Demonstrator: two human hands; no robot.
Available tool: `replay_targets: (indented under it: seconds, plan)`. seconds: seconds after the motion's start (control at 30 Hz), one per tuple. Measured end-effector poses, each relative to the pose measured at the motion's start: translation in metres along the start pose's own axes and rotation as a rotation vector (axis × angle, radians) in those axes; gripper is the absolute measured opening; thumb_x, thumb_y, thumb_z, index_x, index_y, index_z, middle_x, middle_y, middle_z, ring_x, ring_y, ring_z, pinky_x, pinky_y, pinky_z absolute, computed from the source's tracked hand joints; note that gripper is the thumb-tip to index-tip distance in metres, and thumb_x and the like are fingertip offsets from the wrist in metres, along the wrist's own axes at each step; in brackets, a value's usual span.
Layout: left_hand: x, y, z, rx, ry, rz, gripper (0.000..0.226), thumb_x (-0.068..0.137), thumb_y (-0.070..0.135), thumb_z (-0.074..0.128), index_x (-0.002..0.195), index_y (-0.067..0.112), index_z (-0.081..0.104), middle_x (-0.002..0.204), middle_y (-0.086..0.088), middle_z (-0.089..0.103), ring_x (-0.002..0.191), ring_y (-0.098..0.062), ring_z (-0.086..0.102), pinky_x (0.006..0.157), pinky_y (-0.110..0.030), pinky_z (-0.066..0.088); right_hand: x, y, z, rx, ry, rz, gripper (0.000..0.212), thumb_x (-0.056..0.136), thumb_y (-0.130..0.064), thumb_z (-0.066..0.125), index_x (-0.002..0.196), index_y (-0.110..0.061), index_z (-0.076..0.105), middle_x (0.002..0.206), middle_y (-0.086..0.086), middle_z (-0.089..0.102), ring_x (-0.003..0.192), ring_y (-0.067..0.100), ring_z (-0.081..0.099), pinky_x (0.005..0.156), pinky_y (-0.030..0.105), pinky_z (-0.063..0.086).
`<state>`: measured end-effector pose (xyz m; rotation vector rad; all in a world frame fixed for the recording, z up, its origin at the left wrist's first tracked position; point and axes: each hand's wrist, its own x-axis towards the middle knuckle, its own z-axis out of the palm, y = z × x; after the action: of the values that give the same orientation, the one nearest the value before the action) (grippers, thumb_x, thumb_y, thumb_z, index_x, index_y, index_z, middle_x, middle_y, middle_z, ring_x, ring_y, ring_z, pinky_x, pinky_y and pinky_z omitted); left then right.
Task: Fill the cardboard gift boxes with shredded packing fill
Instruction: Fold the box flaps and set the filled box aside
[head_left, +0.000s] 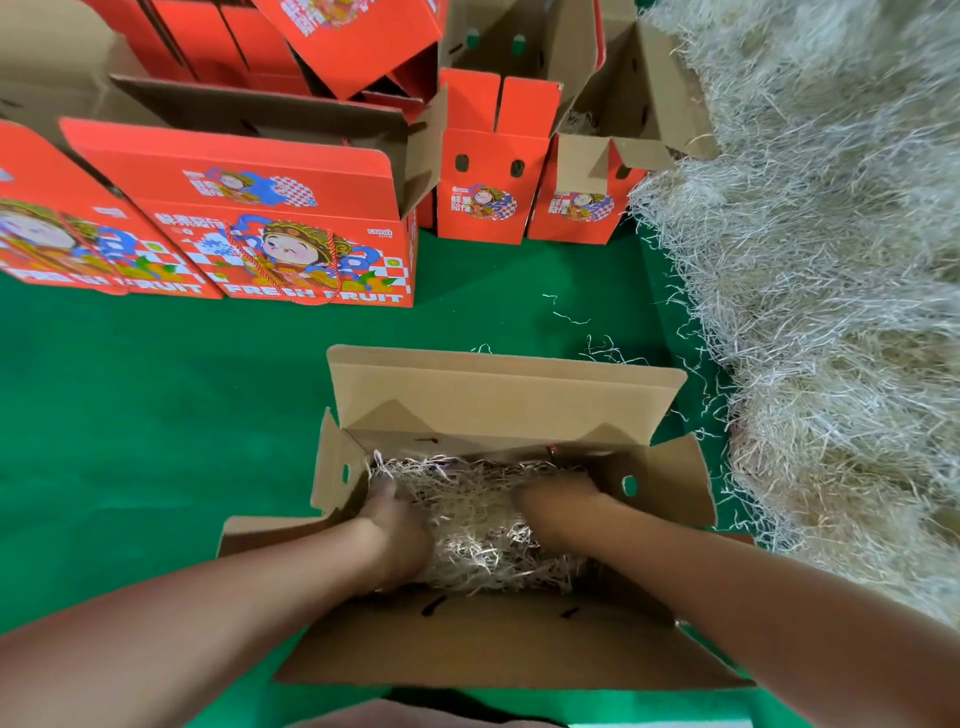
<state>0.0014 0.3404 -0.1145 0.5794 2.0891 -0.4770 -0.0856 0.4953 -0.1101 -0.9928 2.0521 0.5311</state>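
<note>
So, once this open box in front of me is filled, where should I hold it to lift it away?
Probably low on its two short end walls, one hand coming from each side. The open box has long flaps lying toward you and rising behind, which block those sides. Its end flaps are only hinged, so grip beneath them.

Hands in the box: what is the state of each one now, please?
Left hand: pushed into the shredded fill in the open box, fingers buried; cannot be told.
Right hand: also in the fill, fingers hidden; cannot be told.
</note>
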Motion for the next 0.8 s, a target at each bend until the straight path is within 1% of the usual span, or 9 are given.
replay_targets:
  seconds: [0.07, 0.13, 0.23, 0.3, 0.37, 0.43, 0.57, 0.7, 0.8]
  plan:
    - [0.001, 0.000, -0.006, -0.223, 0.240, -0.059, 0.031, 0.097, 0.014, 0.039, 0.125, 0.009, 0.051, 0.132, -0.018, 0.045, 0.119, -0.038, 0.044, 0.100, -0.051, 0.035, -0.003, -0.013, -0.009, -0.043, 0.086, -0.019, 0.035, 0.090, -0.005, 0.051, 0.125, -0.011, 0.051, 0.119, 0.011, 0.057, 0.107, 0.028, 0.056, 0.078, 0.036, 0.046]
    - [0.005, -0.002, -0.009, -0.437, 0.276, -0.134, 0.035, 0.095, 0.005, 0.040, 0.129, 0.004, 0.044, 0.137, -0.021, 0.036, 0.120, -0.040, 0.042, 0.101, -0.049, 0.036, -0.002, -0.023, -0.013, -0.073, 0.157, -0.115, 0.037, 0.090, -0.007, 0.054, 0.126, -0.009, 0.050, 0.119, 0.014, 0.055, 0.105, 0.028, 0.055, 0.076, 0.035, 0.045]
    - [0.014, -0.007, -0.005, -0.350, 0.110, -0.188, 0.047, 0.094, 0.009, 0.044, 0.140, 0.005, 0.035, 0.142, -0.021, 0.031, 0.127, -0.038, 0.036, 0.105, -0.048, 0.033, -0.002, -0.029, -0.009, -0.049, 0.107, -0.314, 0.044, 0.090, -0.005, 0.050, 0.133, -0.010, 0.044, 0.128, 0.018, 0.048, 0.112, 0.033, 0.050, 0.083, 0.039, 0.045]
    - [0.022, -0.013, 0.004, -0.142, -0.067, -0.168, 0.050, 0.098, 0.027, 0.038, 0.146, 0.016, 0.026, 0.152, -0.019, 0.015, 0.138, -0.038, 0.016, 0.112, -0.053, 0.015, 0.002, -0.028, 0.007, -0.151, -0.072, -0.344, 0.049, 0.096, -0.012, 0.041, 0.144, -0.010, 0.030, 0.148, 0.019, 0.025, 0.133, 0.039, 0.028, 0.102, 0.046, 0.033]
    - [0.028, -0.018, 0.015, 0.009, -0.195, -0.187, 0.052, 0.101, 0.036, 0.027, 0.149, 0.016, 0.018, 0.155, -0.017, 0.008, 0.141, -0.035, 0.007, 0.114, -0.046, 0.006, 0.004, -0.025, 0.020, -0.314, -0.188, -0.339, 0.049, 0.100, -0.017, 0.035, 0.147, -0.013, 0.022, 0.157, 0.011, -0.004, 0.141, 0.041, 0.000, 0.112, 0.056, 0.014]
    - [0.030, -0.024, 0.022, 0.021, -0.247, -0.228, 0.055, 0.102, 0.035, 0.026, 0.149, 0.009, 0.015, 0.155, -0.017, 0.008, 0.142, -0.032, 0.006, 0.115, -0.040, 0.006, 0.004, -0.022, 0.026, -0.363, -0.207, -0.350, 0.045, 0.100, -0.018, 0.034, 0.145, -0.017, 0.031, 0.156, 0.007, -0.012, 0.140, 0.044, -0.003, 0.111, 0.060, 0.013]
    - [0.021, -0.030, 0.011, -0.153, -0.036, -0.187, 0.042, 0.098, 0.022, 0.040, 0.139, 0.012, 0.037, 0.142, -0.016, 0.040, 0.133, -0.031, 0.033, 0.110, -0.044, 0.020, -0.009, -0.014, 0.018, 0.023, 0.066, -0.364, 0.047, 0.093, -0.006, 0.042, 0.137, -0.023, 0.042, 0.150, 0.014, 0.025, 0.126, 0.039, 0.040, 0.097, 0.045, 0.043]
    - [0.012, -0.011, -0.004, -0.257, 0.372, -0.059, 0.031, 0.091, 0.011, 0.044, 0.119, 0.005, 0.054, 0.126, -0.016, 0.053, 0.121, -0.030, 0.044, 0.105, -0.042, 0.030, -0.016, -0.007, 0.007, 0.364, 0.222, -0.003, 0.034, 0.089, -0.003, 0.044, 0.121, -0.011, 0.054, 0.118, 0.015, 0.057, 0.099, 0.031, 0.058, 0.077, 0.033, 0.047]
    - [0.014, 0.001, -0.010, -0.436, 0.213, 0.060, 0.034, 0.095, 0.013, 0.041, 0.128, 0.008, 0.050, 0.137, -0.015, 0.043, 0.125, -0.029, 0.042, 0.105, -0.039, 0.036, -0.011, 0.009, 0.004, 0.122, 0.077, 0.010, 0.031, 0.089, 0.000, 0.046, 0.118, -0.005, 0.057, 0.120, 0.015, 0.058, 0.106, 0.030, 0.058, 0.082, 0.035, 0.048]
